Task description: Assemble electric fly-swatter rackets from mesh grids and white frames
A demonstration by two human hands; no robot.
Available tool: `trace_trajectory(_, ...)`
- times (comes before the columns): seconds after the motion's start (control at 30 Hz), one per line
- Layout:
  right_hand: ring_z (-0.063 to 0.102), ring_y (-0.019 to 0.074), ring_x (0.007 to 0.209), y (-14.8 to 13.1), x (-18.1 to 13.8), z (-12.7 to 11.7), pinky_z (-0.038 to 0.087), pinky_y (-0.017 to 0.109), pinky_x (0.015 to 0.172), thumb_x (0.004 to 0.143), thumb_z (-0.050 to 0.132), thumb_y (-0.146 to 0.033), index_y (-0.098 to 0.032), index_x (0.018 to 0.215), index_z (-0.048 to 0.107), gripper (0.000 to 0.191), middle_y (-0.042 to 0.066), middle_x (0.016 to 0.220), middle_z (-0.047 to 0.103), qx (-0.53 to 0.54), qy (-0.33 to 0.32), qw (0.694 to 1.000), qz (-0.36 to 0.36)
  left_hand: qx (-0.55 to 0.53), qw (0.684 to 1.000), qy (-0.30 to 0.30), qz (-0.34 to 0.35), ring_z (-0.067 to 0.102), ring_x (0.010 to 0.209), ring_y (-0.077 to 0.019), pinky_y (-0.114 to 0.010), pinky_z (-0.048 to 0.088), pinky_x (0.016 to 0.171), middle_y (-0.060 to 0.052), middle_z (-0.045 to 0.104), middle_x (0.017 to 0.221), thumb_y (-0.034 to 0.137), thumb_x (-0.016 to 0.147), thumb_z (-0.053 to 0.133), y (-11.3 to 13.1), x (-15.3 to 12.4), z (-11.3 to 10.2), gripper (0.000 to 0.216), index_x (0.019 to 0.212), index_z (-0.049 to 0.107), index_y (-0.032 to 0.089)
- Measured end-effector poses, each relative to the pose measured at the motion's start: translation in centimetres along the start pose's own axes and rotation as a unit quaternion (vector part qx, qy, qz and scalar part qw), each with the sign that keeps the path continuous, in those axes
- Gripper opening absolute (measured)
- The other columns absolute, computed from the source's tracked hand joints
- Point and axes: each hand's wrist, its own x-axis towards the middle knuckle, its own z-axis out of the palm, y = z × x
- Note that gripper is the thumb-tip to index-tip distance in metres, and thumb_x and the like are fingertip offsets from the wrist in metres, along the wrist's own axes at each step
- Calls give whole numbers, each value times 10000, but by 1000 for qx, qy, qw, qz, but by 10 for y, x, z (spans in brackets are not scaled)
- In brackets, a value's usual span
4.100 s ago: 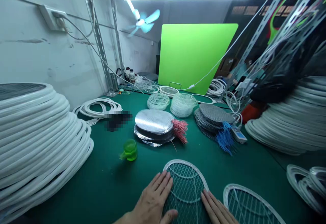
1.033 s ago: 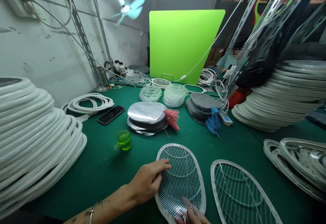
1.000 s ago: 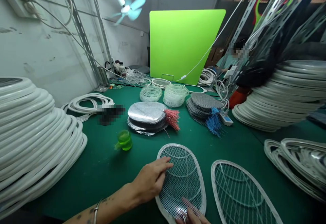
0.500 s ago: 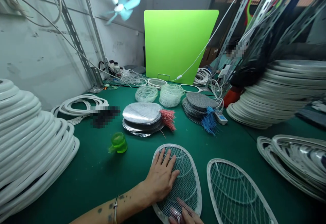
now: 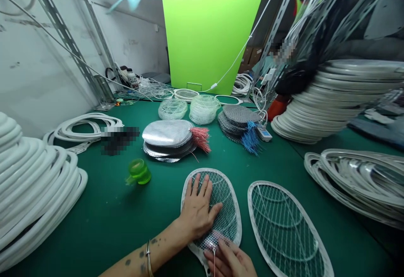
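My left hand (image 5: 197, 209) lies flat with fingers spread on a silver mesh sheet set in a white oval racket frame (image 5: 232, 193) on the green table. My right hand (image 5: 229, 260) rests at the frame's near end, fingertips pressed together on the mesh where a thin red wire (image 5: 214, 261) comes out. A second oval frame with white grid (image 5: 285, 228) lies just to the right, untouched.
Tall stacks of white frames stand at left (image 5: 34, 188) and right (image 5: 334, 96). A pile of silver meshes with red wires (image 5: 172, 140), a grey pile with blue wires (image 5: 240, 121), a green plastic cup (image 5: 138, 172) and a green board (image 5: 210, 37) lie beyond. Another person sits behind the right rack.
My left hand slid from the frame's left rim onto the mesh and flattened. My right hand came further up into view at the frame's near end. The view tilted down.
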Motion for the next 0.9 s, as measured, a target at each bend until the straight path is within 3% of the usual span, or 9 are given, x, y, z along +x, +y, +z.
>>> trace_trajectory(0.17,679,291,1012,-6,-33,-6,536,331,860,511,854,-515,-119,963,654,633,151,997,732,-57,-43,997,15,15,1000,4,-3,55,1462,-355,-593,105,1161,-59,169,1591,584,973,263,3,-1,-2,657,1523,228,228)
trace_trajectory(0.33,707,201,717,-22,-67,-32,505,249,618,659,748,-594,-109,1049,696,625,144,868,742,-301,-116,946,9,52,999,12,-3,79,1464,-342,-604,46,1156,-34,188,1590,541,985,264,4,-2,-1,598,1523,223,283)
trace_trajectory(0.47,651,180,598,-61,-60,-35,485,281,570,887,499,-579,-202,1039,710,458,70,758,727,-541,-88,807,-221,71,997,14,-4,82,1464,-344,-598,24,1157,-30,191,1589,536,978,297,5,-3,-2,610,1526,212,283)
trace_trajectory(0.53,677,250,907,-75,-39,-26,515,356,798,920,465,-537,-235,1199,648,450,98,1051,723,-620,-71,684,-378,76,997,13,-2,78,1463,-345,-599,22,1156,-32,182,1590,526,975,311,5,-4,-2,613,1527,212,278)
trace_trajectory(0.6,437,310,1318,-82,-13,-15,351,456,1082,911,480,-541,-187,1414,456,615,128,1431,490,-686,-115,532,-482,75,997,9,4,68,1463,-350,-607,24,1152,-41,163,1594,490,974,320,5,-5,-2,610,1529,209,262)
trace_trajectory(0.67,120,303,1457,-83,12,-6,134,496,1180,893,474,-591,-119,1519,188,835,137,1579,171,-735,-189,398,-515,71,997,0,11,45,1464,-356,-615,16,1147,-53,140,1598,427,963,337,4,-4,0,611,1530,208,238)
trace_trajectory(0.7,40,289,1464,-82,22,-2,83,490,1189,886,458,-619,-108,1527,95,897,137,1589,76,-750,-221,353,-514,68,998,-5,15,27,1464,-357,-617,8,1146,-58,128,1599,392,951,351,4,-3,0,620,1530,209,222)
trace_trajectory(0.77,-7,270,1462,-81,36,1,55,462,1193,880,427,-653,-118,1526,19,932,127,1586,4,-762,-255,313,-506,60,998,-17,19,-15,1463,-356,-610,-9,1150,-77,109,1601,322,912,382,2,0,-1,658,1528,210,166)
trace_trajectory(0.9,-7,269,1460,-80,45,-1,36,455,1189,875,409,-673,-148,1527,45,913,111,1583,5,-768,-264,313,-492,-9,1000,-16,12,52,1469,-301,-519,97,1188,-183,152,1579,146,813,393,-3,-5,-17,734,1497,173,-6)
